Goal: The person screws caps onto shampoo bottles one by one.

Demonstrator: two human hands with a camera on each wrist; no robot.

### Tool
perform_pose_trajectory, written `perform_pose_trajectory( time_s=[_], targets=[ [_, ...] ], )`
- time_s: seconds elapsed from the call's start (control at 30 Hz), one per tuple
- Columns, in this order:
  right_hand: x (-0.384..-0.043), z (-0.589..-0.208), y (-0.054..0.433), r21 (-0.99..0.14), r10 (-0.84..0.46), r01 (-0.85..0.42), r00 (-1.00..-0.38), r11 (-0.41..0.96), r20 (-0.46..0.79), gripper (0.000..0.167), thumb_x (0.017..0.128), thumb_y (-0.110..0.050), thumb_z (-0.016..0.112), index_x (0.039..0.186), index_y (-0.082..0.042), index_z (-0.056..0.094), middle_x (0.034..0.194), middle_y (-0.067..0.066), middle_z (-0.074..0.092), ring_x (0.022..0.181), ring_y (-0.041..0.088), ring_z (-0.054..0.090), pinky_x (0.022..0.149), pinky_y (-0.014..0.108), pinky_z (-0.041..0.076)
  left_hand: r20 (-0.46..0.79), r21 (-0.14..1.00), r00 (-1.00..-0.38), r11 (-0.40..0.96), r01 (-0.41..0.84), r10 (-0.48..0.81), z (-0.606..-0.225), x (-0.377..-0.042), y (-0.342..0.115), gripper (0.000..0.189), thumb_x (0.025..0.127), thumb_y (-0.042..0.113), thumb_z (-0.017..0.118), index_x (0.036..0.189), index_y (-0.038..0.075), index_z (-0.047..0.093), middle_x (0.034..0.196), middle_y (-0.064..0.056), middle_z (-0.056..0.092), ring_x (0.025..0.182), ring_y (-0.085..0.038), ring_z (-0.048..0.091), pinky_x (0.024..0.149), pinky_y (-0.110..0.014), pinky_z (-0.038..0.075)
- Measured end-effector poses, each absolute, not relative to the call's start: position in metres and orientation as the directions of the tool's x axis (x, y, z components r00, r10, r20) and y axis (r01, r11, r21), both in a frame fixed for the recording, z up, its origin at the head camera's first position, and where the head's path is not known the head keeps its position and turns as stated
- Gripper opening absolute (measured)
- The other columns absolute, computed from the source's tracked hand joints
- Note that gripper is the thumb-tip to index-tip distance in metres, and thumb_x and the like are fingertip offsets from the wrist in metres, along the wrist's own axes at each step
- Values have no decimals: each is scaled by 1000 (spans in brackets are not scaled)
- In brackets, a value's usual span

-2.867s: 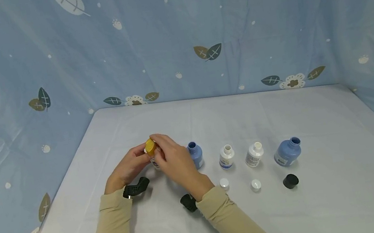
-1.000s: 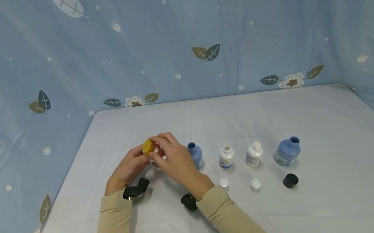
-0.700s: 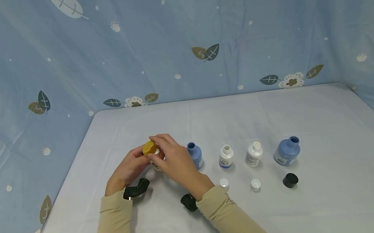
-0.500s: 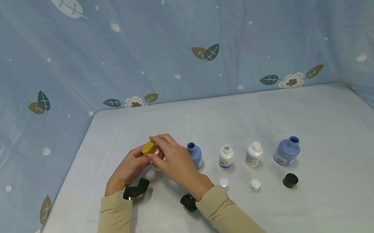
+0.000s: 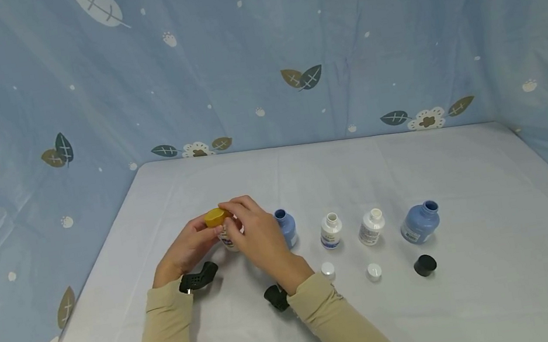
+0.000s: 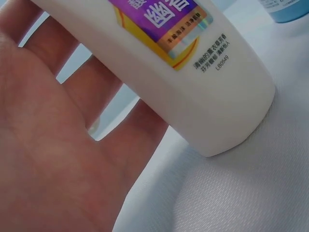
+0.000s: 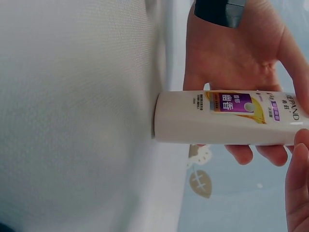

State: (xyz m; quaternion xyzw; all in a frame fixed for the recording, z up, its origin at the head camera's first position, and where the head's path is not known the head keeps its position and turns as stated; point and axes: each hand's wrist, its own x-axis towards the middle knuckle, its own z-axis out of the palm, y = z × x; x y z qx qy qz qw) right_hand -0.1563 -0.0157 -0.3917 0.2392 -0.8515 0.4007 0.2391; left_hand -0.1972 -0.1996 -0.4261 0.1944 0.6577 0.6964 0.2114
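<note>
A white plastic bottle with a yellow cap (image 5: 215,217) stands on the table at the left, its lower body (image 6: 227,101) printed with a purple and gold label. My left hand (image 5: 186,250) holds the bottle from the left side, fingers wrapped behind it. From the right, my right hand (image 5: 263,240) pinches at the cap with thumb and fingers. In the right wrist view the bottle (image 7: 183,118) lies across the picture with its base on the cloth. The cap lies outside both wrist views.
Beside my right hand stands an uncapped blue bottle (image 5: 287,231), partly hidden. Two white bottles (image 5: 331,232) (image 5: 370,228) and another blue bottle (image 5: 420,224) stand open to the right. Before them lie two white caps (image 5: 328,270) (image 5: 373,272) and a black cap (image 5: 425,265).
The yellow cap has shifted slightly left and changed its tilt, showing more of its side. The white part seen beside it a second ago is now hidden. Both hands stay around the bottle.
</note>
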Motion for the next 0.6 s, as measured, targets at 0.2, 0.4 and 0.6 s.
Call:
perform_pose_trajectory(
  time_s=[0.2,0.4,0.6],
  targets=[
    [-158,-393,-15,-551,-207,-616,-751,562,627,27,85,-6,53,109,-12,62,100,-3,55,67,0,51,61,9,41,-16,999,-843,-32,-39,537,-426,-197,-199,28,90,13,49,118,10,53,116,-2,52,107,-17,47,92,-28,37],
    [-157,-391,-16,-540,-210,-617,-747,572,631,25,85,-10,56,108,-13,63,97,-5,54,66,-2,48,59,8,40,11,997,-837,-67,-31,547,-427,-198,-200,27,90,11,48,116,12,54,116,-3,52,109,-18,46,93,-29,36],
    [-155,-390,-16,-561,-232,-594,-777,576,585,30,84,-15,60,115,-12,59,99,-4,53,73,-1,52,63,8,41,44,996,-818,-90,-9,574,-428,-199,-200,27,91,10,46,116,11,55,116,-3,51,110,-18,44,94,-31,35]
  ],
)
